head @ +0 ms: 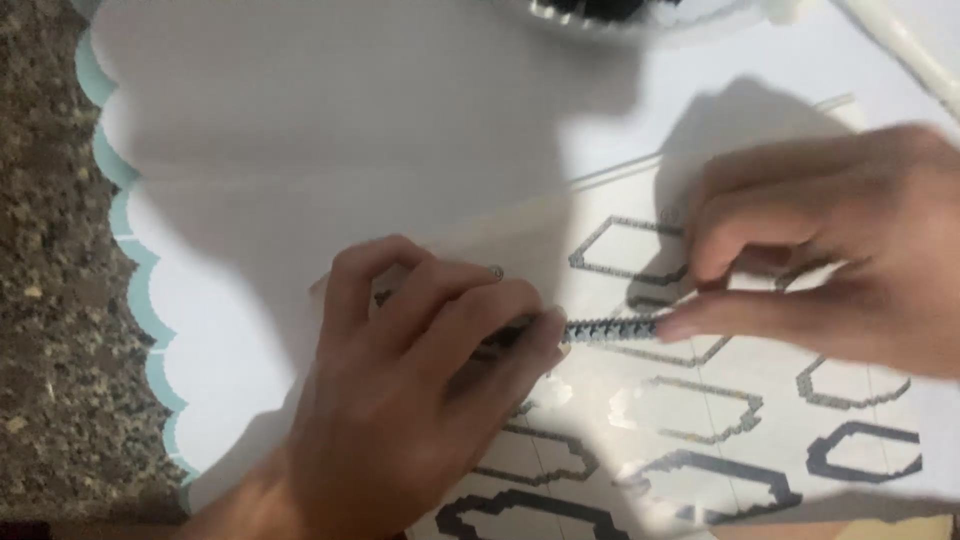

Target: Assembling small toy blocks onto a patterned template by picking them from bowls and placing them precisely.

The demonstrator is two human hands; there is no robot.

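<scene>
My left hand (420,370) and my right hand (820,250) hold between them a short grey row of small beads (612,328), each hand pinching one end. The row hovers just above a clear sheet (720,400) that bears several flat hexagon outlines made of grey and dark beads. One grey outline (630,250) lies just behind the row. A dark outline (860,452) sits at the right, near my right wrist. My left fingers hide the left end of the row.
A white mat with a teal scalloped edge (140,290) covers a speckled stone counter (50,300). A bowl's rim (600,12) shows at the top edge. A white tube (900,45) runs across the top right corner.
</scene>
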